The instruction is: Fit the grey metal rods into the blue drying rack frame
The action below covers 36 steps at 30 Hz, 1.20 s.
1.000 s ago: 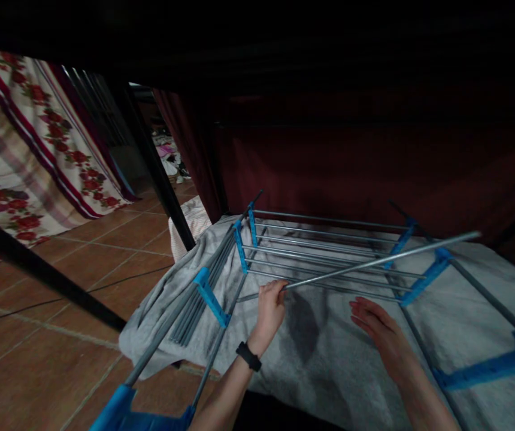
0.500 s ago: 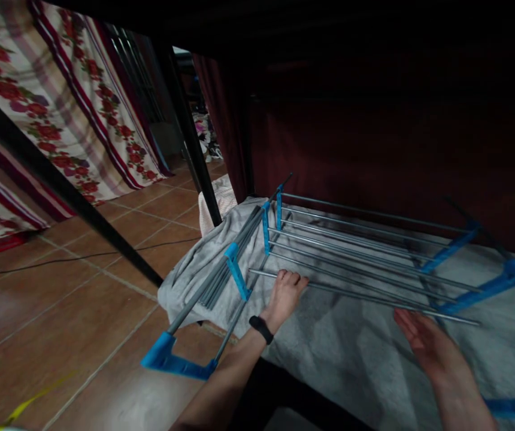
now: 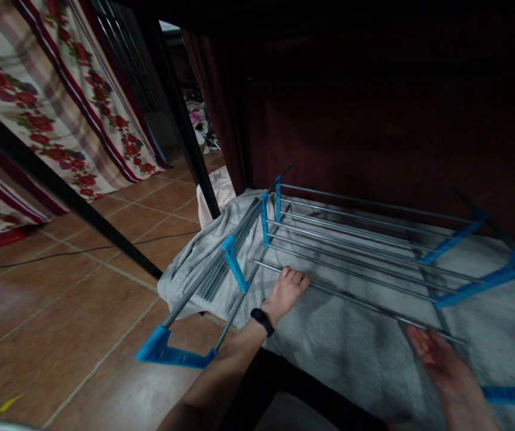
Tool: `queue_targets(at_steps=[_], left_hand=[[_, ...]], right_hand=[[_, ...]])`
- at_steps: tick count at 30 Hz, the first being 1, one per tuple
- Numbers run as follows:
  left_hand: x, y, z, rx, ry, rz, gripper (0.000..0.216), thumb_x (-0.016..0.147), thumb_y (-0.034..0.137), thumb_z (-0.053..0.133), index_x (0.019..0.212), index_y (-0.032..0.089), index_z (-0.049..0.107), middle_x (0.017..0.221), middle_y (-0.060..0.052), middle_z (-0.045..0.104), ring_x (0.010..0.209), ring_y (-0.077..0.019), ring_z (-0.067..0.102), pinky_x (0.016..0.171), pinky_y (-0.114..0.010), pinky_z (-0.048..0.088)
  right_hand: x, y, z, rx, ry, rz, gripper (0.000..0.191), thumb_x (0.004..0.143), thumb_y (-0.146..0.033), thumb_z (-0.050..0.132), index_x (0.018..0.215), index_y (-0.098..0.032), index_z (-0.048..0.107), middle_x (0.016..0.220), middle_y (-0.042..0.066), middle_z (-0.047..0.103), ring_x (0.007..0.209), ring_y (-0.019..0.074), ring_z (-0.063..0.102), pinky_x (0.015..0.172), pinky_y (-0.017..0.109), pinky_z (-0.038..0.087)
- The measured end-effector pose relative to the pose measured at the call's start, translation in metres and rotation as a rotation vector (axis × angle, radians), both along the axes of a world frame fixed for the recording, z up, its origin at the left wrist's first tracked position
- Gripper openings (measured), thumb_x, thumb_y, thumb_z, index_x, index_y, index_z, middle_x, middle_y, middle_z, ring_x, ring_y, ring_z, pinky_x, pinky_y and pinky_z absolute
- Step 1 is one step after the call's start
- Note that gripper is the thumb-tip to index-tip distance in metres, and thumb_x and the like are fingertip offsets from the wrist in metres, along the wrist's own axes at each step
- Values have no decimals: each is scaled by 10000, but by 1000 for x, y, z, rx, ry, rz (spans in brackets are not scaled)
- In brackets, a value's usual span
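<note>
Slim metal rod [image 3: 360, 301] lowered; left hand [image 3: 287, 293] clasps it; right hand [image 3: 435, 354] uncurled alongside.

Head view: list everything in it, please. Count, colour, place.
held rod: one, grey, above blanket
fitted rods: about six, grey, spanning brackets
brackets: seven visible, blue, both sides
side poles: several, grey, joining brackets
loose rods: several, grey, bundled at left
blanket: one, grey, beneath rods
black bars: two, left
pale cloth: one, whitish, behind a bar
floral cloth: red and white, upper left
dark curtain: maroon, behind
clutter: count unclear, mixed, background
cable: one, dark, floor
floor: brown tiles, left
yellow strip: one, bottom left
wristband: one, black, left wrist
left grip: one, around held rod
right grip: one, by rod's right end
</note>
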State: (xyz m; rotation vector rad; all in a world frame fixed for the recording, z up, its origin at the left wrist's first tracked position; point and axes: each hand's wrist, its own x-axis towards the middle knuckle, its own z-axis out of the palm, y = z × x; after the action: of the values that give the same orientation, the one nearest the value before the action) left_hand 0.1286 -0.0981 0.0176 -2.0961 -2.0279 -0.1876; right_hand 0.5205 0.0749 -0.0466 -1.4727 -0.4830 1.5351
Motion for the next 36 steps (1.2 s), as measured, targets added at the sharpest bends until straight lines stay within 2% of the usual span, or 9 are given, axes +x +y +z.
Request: queue_targets(at_steps=[3,7,14,19,25,27,30,33,36], left_hand=[[0,0,-3,-32,15,12,442,1133,59,518,1510,225,677,1177,-78,765,1148,-249,705,1125,-433,498],[-4,-3,-9,-67,36,49,432,1135,62,490,1492,221,674,1173,-69,762,1139,-245,700,1162,-444,492],[-15,-9,-20,-80,15,79,430,1098,63,551,1481,193,698,1164,-106,784,1155,-276,718,1134,-466,522],[-21,-15,-23,-102,-11,134,432,1084,41,521,1432,209,716,1179,-107,791,1168,-279,722,1159,-475,511],[-27,-23,-24,-145,22,197,409,1093,48,489,1371,207,742,1236,-120,805,1205,-284,722,1184,-479,501],[-28,-27,-24,-140,11,213,430,1086,36,486,1380,207,748,1269,-127,808,1225,-286,721,1190,-485,499],[-31,-32,-23,-115,-11,246,474,1060,13,497,1400,214,759,1324,-139,809,1253,-298,720,1201,-507,490],[-34,-36,-21,-112,-15,277,526,1032,-8,492,1412,216,780,1361,-148,814,1282,-313,724,1203,-519,492],[-37,-35,-18,-133,8,298,551,1036,9,460,1427,204,795,1375,-165,817,1305,-329,724,1202,-530,489]], right_hand=[[1,-2,-1,-8,1,-13,113,851,-170,722,844,-281,703,906,33,772,823,195,797,1049,409,727],[5,-2,-4,15,-53,-18,101,840,-225,751,833,-300,684,884,40,747,875,246,811,1081,476,723],[11,-5,-16,-5,1,-27,115,797,-204,773,805,-296,704,869,37,752,827,219,795,1022,410,733],[16,-9,-20,48,-16,-60,107,794,-202,773,809,-291,715,867,26,768,796,215,797,1029,428,742],[19,-9,-21,39,61,-68,106,870,-183,707,845,-283,733,904,39,806,838,190,813,821,317,756],[16,-10,-21,54,63,-84,102,906,-210,707,832,-281,711,881,36,801,843,189,814,801,303,744],[9,-18,-13,133,35,-81,156,883,-304,829,834,-277,683,862,20,795,833,194,818,825,322,737],[0,-30,7,241,-7,-74,355,740,-450,981,818,-294,672,802,-10,766,793,221,808,837,388,739],[-9,-38,28,326,-31,-47,488,590,-569,1052,768,-336,661,740,-23,741,819,280,807,935,493,736]])
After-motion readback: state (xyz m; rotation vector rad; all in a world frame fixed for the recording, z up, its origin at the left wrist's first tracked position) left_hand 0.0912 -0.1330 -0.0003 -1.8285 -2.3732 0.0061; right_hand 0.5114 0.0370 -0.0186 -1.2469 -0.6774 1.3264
